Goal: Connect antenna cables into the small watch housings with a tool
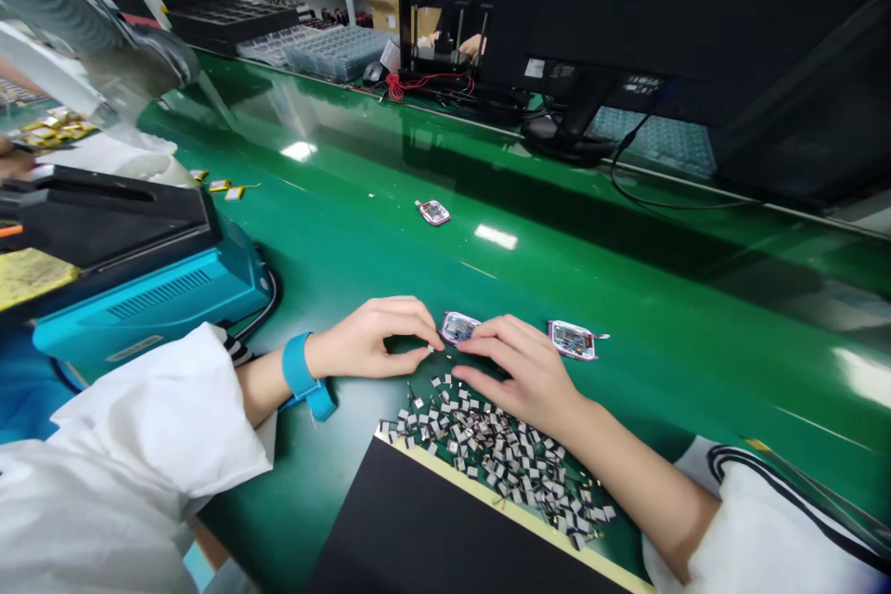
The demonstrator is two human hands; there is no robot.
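Note:
My left hand [372, 339] pinches a tiny grey component [430, 350] between thumb and fingertips, just left of a small pink-edged circuit board [458, 327] on the green belt. My right hand [519, 369] rests fingers-down beside that board, its fingertips almost meeting the left hand's; whether it holds anything is hidden. Below both hands lies a heap of several small grey components [501, 455]. A second board [572, 340] sits right of my right hand, and a third board [433, 213] lies farther up the belt. A blue strap [299, 365] circles my left wrist.
A teal machine [153, 292] with a black top stands at the left. A black mat [445, 529] with a yellow edge lies at the near edge. A monitor stand [567, 135], cables, trays [338, 51] and a black fixture [445, 14] line the far side, where another person's hand shows.

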